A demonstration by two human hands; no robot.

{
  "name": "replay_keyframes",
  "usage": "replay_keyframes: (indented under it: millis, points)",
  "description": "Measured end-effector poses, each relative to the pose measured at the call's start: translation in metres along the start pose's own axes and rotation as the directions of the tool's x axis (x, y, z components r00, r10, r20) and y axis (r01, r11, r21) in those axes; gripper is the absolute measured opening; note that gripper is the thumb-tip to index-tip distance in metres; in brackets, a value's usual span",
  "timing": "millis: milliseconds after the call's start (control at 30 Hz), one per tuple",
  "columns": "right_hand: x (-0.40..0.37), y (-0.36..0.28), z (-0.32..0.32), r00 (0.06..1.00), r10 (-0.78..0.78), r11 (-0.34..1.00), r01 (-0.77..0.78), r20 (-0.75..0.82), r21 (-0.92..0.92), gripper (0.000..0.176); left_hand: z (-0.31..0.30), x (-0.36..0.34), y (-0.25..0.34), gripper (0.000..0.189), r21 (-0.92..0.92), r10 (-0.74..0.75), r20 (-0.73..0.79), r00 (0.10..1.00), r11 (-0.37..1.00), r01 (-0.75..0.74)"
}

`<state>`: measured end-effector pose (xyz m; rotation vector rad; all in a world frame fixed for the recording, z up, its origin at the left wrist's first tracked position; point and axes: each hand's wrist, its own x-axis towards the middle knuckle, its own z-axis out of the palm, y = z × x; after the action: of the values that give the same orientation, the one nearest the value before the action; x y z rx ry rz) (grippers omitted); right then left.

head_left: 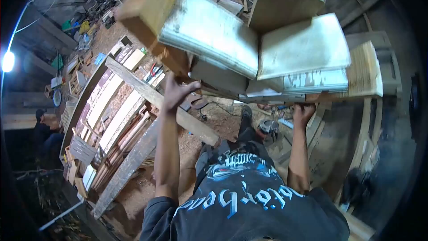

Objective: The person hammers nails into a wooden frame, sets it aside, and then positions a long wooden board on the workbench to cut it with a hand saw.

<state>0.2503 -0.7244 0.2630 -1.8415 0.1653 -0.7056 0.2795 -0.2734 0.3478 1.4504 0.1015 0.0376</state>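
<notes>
Raised in front of me is a bulky wooden furniture piece (209,31) with white-faced panels, brown boards and a thick block at its upper left. My left hand (177,93) grips its lower left edge, thumb out to the side and the other fingers partly hidden behind the wood. Lower on the right, my right hand (304,114) is closed around the bottom edge, palm side up. Both forearms reach upward under the load. The far side of the piece cannot be seen.
A long plank (156,98) slants across a bench frame of curved boards (104,102), with red-handled pliers (154,70) beyond it. A rough beam (129,169) leans below. What looks like a power tool (269,127) sits near my feet. Another person (47,129) is far left.
</notes>
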Motion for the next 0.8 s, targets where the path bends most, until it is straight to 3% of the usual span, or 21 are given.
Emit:
replay_keyframes:
  millis: [33,67,100,133,167,200,233,267,300,333,367,400,467,500,567,600,633,667,700,800]
  points:
    - [0.016,0.004,0.004,1.0,0.007,1.0,-0.007,0.005,0.002,0.034,0.017,0.014,-0.003,0.074,0.123,0.012,0.008,1.0,0.992,-0.013]
    - [0.028,0.007,0.007,1.0,-0.021,0.997,0.02,-0.02,-0.07,0.033,0.022,0.02,-0.031,0.072,0.199,-0.011,-0.078,0.997,0.98,0.027]
    - [0.043,0.062,-0.001,0.977,0.214,0.95,-0.204,-0.016,0.239,0.032,0.028,0.035,-0.058,0.071,0.272,-0.009,-0.153,0.988,0.961,0.051]
    - [0.055,0.055,0.001,0.989,0.148,0.986,-0.147,-0.01,0.078,0.03,0.043,0.048,-0.063,0.068,-0.052,0.006,-0.195,0.981,0.999,-0.016]
    - [0.063,0.045,0.002,0.996,0.09,0.992,-0.089,0.015,-0.093,0.027,0.061,0.056,-0.072,0.065,-0.371,-0.006,-0.242,0.97,0.924,-0.087]
    - [0.074,0.053,0.001,0.987,0.153,0.985,-0.149,0.047,-0.086,0.024,0.083,0.064,-0.086,0.065,-0.306,-0.047,-0.421,0.906,0.948,-0.093]
    - [0.083,0.06,-0.004,0.972,0.219,0.973,-0.211,0.088,-0.088,0.02,0.082,0.072,-0.097,0.066,-0.04,-0.113,-0.333,0.936,0.994,0.106]
    - [0.092,0.081,-0.009,0.969,0.217,0.975,-0.21,0.122,-0.067,0.013,0.091,0.077,-0.11,0.065,0.183,-0.005,-0.389,0.921,0.98,0.082]
    - [0.103,0.083,-0.017,0.9,0.41,0.898,-0.369,0.148,-0.24,0.011,0.104,0.084,-0.119,0.065,0.398,0.127,-0.412,0.903,0.916,0.053]
    - [0.114,0.082,-0.014,0.89,0.421,0.902,-0.39,0.176,-0.186,0.014,0.128,0.083,-0.109,0.054,0.22,0.072,-0.497,0.865,0.974,0.045]
    - [0.122,0.082,-0.012,0.877,0.436,0.899,-0.417,0.202,-0.133,0.017,0.138,0.091,-0.104,0.054,0.221,0.067,-0.496,0.866,0.974,0.051]
    - [0.131,0.085,-0.018,0.871,0.447,0.894,-0.425,0.206,-0.142,0.017,0.147,0.095,-0.101,0.049,0.261,-0.003,-0.503,0.864,0.953,0.155]
    - [0.147,0.097,-0.03,0.832,0.375,0.918,-0.395,0.408,-0.039,0.024,0.167,0.096,-0.085,0.04,0.252,-0.129,-0.513,0.849,0.923,0.292]
    - [0.156,0.112,-0.054,0.706,0.368,0.914,-0.394,0.605,-0.096,0.038,0.164,0.092,-0.1,0.04,0.251,-0.134,-0.522,0.842,0.92,0.302]
    - [0.181,0.119,-0.091,0.385,0.485,0.869,-0.313,0.785,-0.384,0.05,0.144,0.082,-0.153,0.041,0.524,-0.121,-0.277,0.953,0.813,0.255]
    - [0.176,0.123,-0.105,0.463,0.468,0.86,-0.437,0.753,-0.265,0.054,0.155,0.069,-0.171,0.045,0.487,0.016,-0.327,0.945,0.86,0.154]
    - [0.17,0.13,-0.115,0.536,0.458,0.832,-0.54,0.71,-0.129,0.058,0.159,0.077,-0.177,0.045,0.491,0.02,-0.337,0.941,0.857,0.158]
    - [0.164,0.134,-0.112,0.656,0.415,0.886,-0.45,0.631,-0.114,0.067,0.16,0.087,-0.182,0.046,0.359,-0.023,-0.354,0.935,0.92,0.159]
    - [0.14,0.185,-0.133,0.709,0.298,0.949,-0.147,0.639,-0.279,0.067,0.161,0.094,-0.187,0.048,0.218,-0.074,-0.364,0.929,0.962,0.162]
    - [0.14,0.175,-0.135,0.586,0.363,0.917,-0.086,0.725,-0.389,0.064,0.169,0.102,-0.201,0.051,-0.237,-0.247,-0.337,0.909,0.956,0.172]
